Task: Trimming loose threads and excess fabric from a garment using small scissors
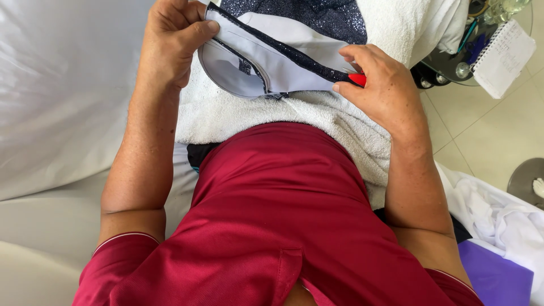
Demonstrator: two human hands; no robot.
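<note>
My left hand (173, 39) pinches the upper left corner of a piece of fabric (277, 62), pale grey on its lining side with a dark glittery edge and a curved seam. My right hand (382, 85) presses the fabric's right end and grips a small red tool (357, 79), only its tip showing between the fingers. The fabric lies on a white towel (317, 122) spread over my lap. More dark glittery cloth (306, 14) shows above it.
I wear a dark red polo shirt (277, 226). White sheeting (62, 85) lies at the left. A glass side table (453, 62) with a spiral notepad (504, 56) and pens stands at the upper right. White cloth (504, 218) and a purple sheet (496, 277) lie at the lower right.
</note>
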